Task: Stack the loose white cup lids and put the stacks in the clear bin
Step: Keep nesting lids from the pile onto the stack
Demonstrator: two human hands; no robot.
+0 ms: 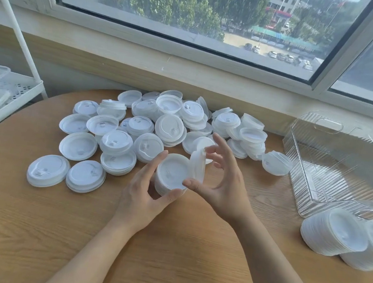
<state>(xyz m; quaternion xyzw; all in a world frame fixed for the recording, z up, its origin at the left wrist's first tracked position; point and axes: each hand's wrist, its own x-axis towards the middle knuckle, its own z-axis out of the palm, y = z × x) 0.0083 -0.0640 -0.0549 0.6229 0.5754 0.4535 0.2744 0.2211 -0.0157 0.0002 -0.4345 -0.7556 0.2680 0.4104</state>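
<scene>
My left hand [143, 197] grips a short stack of white lids [169, 174] above the middle of the round wooden table [168, 245]. My right hand [220, 183] holds a single white lid [197, 166] on edge, tilted against the stack's right side, pinched between thumb and fingertips. A heap of loose white lids [159, 126] covers the far half of the table. The clear ribbed bin [341, 170] stands at the right, and I see nothing inside it. Two finished stacks of lids [338, 233] lie on their sides just in front of the bin.
A window sill and a wide window run along the far side. A white metal rack [11, 87] holding clear plastic items stands at the left, beside the table's edge. Bare wood shows in the table's near half, around my forearms.
</scene>
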